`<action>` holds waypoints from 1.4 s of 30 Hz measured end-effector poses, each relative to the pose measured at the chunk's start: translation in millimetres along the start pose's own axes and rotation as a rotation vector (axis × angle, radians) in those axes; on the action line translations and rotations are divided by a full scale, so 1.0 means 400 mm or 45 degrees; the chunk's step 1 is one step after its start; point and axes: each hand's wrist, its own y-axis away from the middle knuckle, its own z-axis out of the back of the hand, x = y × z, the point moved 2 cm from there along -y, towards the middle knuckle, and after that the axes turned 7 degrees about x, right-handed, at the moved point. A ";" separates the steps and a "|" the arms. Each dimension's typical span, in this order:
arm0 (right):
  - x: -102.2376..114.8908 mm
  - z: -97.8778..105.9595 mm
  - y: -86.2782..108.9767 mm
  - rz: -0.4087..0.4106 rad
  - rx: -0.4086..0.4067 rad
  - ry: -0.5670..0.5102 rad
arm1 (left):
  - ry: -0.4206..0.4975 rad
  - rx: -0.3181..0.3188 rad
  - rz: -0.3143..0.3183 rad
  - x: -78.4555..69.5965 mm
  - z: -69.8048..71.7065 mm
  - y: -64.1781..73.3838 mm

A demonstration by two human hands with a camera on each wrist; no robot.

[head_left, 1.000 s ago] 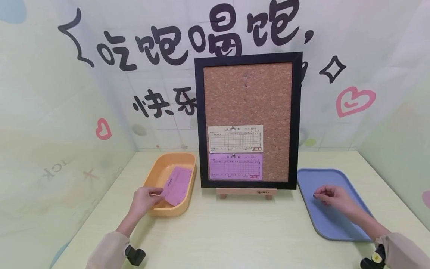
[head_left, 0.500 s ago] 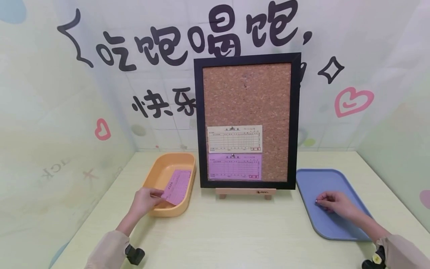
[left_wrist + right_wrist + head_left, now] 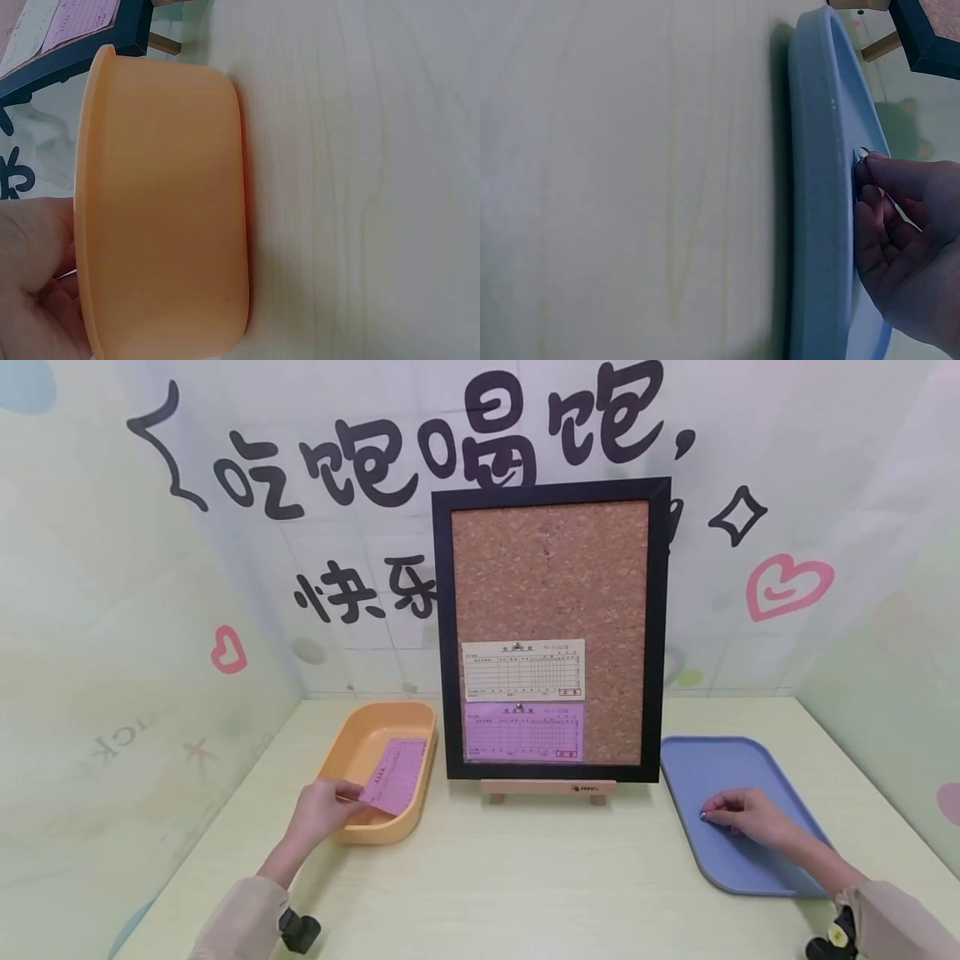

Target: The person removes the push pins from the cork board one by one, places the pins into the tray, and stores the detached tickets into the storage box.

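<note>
My left hand (image 3: 324, 808) reaches over the near rim of the orange tray (image 3: 341, 835) and pinches a pink receipt slip (image 3: 395, 774) by its near-left corner. The slip lies tilted inside the tray. In the left wrist view the tray wall hides the slip and my fingertips. My right hand (image 3: 750, 817) is over the blue tray (image 3: 765, 881), pinching a small silver pushpin (image 3: 863, 154) between thumb and forefinger. A framed cork board (image 3: 555, 577) stands between the trays, with a cream receipt slip (image 3: 522, 672) pinned above a pink one (image 3: 523, 735).
The board leans on a small wooden easel (image 3: 551, 787) on the pale wooden table (image 3: 540, 885). Printed cloth walls (image 3: 360, 652) enclose the back and both sides. Each wrist wears a black camera (image 3: 300, 931).
My right hand has drawn slightly nearer over the blue tray, and the pushpin in it has turned. The pink slip in my left hand has dipped a little within the orange tray.
</note>
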 end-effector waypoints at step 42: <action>0.125 0.025 -0.054 0.091 -0.015 0.095 | 0.035 -0.527 -0.580 -0.315 -0.043 -0.166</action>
